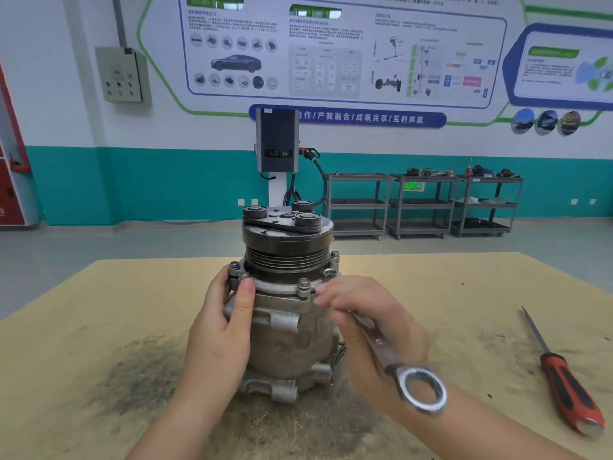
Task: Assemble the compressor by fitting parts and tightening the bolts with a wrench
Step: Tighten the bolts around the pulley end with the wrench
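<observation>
A single wide-angle view from a head-worn camera looks forward and slightly down across the table (99, 310). It sits close above the near edge. The far wall (199, 180) fills the upper half.

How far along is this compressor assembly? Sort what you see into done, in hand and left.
Done: pulley fitted on the compressor; flange bolts seated.
In hand: left hand steadies the body; right hand holds the wrench, not on a bolt.
Left: probably tightening the bolts; tightness cannot be judged.
</observation>
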Tool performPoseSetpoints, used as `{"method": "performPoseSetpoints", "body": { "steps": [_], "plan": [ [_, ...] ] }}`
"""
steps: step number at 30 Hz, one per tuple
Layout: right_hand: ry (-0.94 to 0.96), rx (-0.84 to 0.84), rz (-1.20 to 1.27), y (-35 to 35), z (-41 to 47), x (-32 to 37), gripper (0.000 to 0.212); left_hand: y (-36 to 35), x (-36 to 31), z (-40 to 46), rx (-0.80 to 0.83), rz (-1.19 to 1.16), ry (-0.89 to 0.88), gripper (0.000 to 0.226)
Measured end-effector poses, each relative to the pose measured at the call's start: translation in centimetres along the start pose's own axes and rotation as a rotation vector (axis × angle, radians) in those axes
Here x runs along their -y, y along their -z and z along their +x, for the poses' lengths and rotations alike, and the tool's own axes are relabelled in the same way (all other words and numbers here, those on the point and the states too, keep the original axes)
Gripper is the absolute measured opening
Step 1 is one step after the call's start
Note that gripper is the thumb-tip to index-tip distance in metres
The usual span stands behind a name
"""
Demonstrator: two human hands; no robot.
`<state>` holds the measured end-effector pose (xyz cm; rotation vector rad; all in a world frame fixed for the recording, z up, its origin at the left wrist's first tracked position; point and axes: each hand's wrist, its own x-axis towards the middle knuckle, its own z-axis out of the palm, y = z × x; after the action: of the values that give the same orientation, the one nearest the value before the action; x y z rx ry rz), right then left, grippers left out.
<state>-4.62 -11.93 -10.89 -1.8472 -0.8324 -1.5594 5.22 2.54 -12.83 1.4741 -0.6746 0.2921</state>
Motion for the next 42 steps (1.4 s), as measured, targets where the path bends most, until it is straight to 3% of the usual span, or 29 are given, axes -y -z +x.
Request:
{"method": "performPoseSetpoints", "body": {
  "steps": [2,5,9,13,16,23,26,30,36,40,42],
  "plan": [
    [-0.072,-0.024,0.017,0.4,0.9,0.3,0.011,0.0,0.1,0.0,-0.001,-0.003,0.007,0.033],
    [-0.209,-0.241,0.149,1.0,2.6,0.7,0.003,0.1,0.2,-0.1,0.007,0.003,0.007,0.031],
    [-0.634,-0.536,0.614,2.1,4.2,0.4,0.020,0.1,0.1,-0.1,0.005,0.011,0.006,0.030],
    [-0.912,-0.742,0.841,2.2,3.9,-0.6,0.026,0.1,0.0,-0.1,0.011,0.002,0.003,0.030],
    [-0.983,-0.782,0.885,2.1,3.7,-1.3,0.024,0.2,-0.1,-0.2,0.010,0.012,0.002,0.029],
    [-1.149,-0.675,1.003,2.8,3.9,-2.7,0.017,0.1,0.1,-0.1,0.003,0.013,0.017,0.038],
    [-1.082,-0.668,0.945,2.7,3.6,-2.7,0.022,0.1,0.1,-0.2,0.004,0.020,0.018,0.041],
    [-0.772,-0.626,0.717,1.5,2.4,-1.3,0.023,0.1,-0.3,-0.2,-0.003,0.047,0.010,0.025],
    [-0.268,-0.329,0.198,-0.4,0.2,0.2,0.015,0.1,-0.2,-0.1,-0.009,0.059,0.014,0.024],
    [-0.173,-0.186,0.065,-0.5,0.5,0.8,0.021,0.0,-0.6,-0.2,-0.032,0.098,0.043,0.024],
    [-0.189,-0.251,0.120,0.2,1.8,1.0,0.021,-0.2,-1.0,-0.5,-0.062,0.144,0.053,0.025]
  ]
}}
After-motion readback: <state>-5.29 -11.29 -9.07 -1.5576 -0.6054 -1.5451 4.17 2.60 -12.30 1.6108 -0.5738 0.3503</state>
